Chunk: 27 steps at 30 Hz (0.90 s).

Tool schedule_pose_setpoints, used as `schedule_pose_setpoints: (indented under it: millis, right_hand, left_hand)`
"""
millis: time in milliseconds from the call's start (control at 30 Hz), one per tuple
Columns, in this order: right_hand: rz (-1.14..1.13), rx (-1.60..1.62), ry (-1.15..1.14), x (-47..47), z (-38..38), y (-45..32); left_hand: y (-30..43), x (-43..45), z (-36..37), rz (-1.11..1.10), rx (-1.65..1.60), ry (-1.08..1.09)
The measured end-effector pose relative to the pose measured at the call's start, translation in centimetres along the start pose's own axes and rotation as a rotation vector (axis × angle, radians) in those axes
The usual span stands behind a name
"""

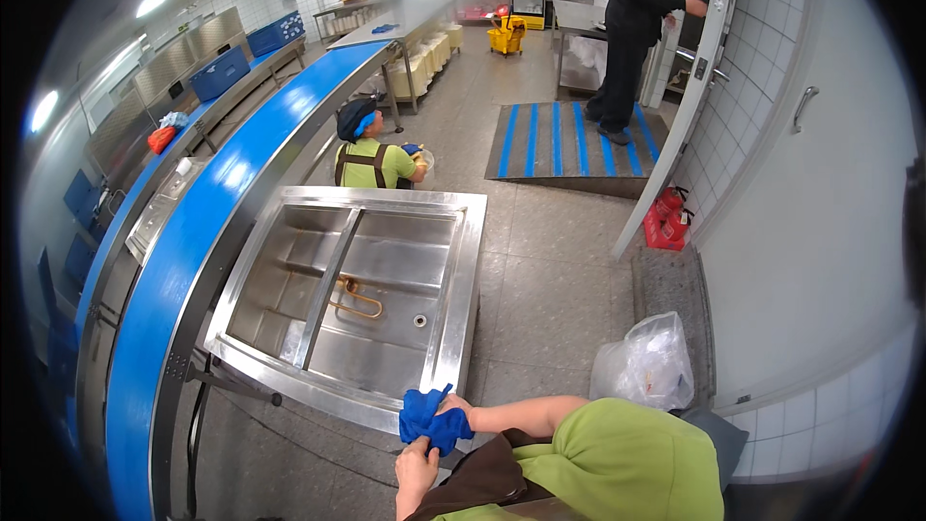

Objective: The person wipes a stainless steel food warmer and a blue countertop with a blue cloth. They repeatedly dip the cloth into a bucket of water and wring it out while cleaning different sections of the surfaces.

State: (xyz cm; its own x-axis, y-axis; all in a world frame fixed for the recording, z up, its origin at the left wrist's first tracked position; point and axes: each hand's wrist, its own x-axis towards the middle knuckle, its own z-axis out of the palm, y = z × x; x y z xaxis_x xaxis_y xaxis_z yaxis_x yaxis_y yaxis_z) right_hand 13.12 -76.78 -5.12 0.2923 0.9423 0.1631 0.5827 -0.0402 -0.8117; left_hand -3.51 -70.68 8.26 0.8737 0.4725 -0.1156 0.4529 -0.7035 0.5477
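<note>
A crumpled blue cloth [434,423] is bunched at the near right corner of a stainless-steel basin unit [474,246]. My right hand [456,407] grips it from the right, fingers partly hidden in the folds. From below, my left hand [415,464] pinches the lower edge of the cloth between thumb and fingers. The basin is split by a metal divider bar [329,286]. Inside lie a bent copper-coloured heating element [362,310] and a round drain fitting [419,320].
A long blue conveyor belt [217,184] runs along the left. Behind the basin, a person in a dark cap [362,163] is low down. Another person in dark clothes [628,36] stands on a striped ramp [564,141] by a door. A clear plastic bag [644,365] and fire extinguishers [675,221] are at right.
</note>
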Motion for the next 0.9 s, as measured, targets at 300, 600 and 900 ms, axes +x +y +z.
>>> schedule_pose_setpoints:
  millis: [300, 600, 900]
  right_hand:
    - [0.102, 0.021, -0.071, 0.0, -0.8, -0.2]
    - [0.052, -0.214, -0.206, 0.4, -1.8, -1.3]
    - [0.482, 0.97, -0.021, -0.3, -1.6, 0.4]
  left_hand:
    - [-0.5, 0.3, -0.2, 0.006, 0.019, 0.014]
    - [-0.8, 0.4, 0.2, -0.012, 0.006, 0.025]
    - [0.7, 0.5, -0.3, -0.034, -0.035, 0.043]
